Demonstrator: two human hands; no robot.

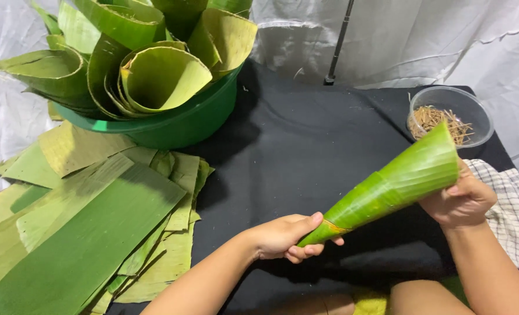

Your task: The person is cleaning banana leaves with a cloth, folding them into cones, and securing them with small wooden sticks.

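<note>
Where cloth lies bare, leaf cone (396, 184)

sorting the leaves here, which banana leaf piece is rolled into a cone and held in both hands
The leaf cone over the black cloth: left hand grips its tip, right hand its wide end. The others lie flat at left or curl in the green tub.

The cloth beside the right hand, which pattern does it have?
The cloth has a fine dark check on white, seen in the head view.
</note>
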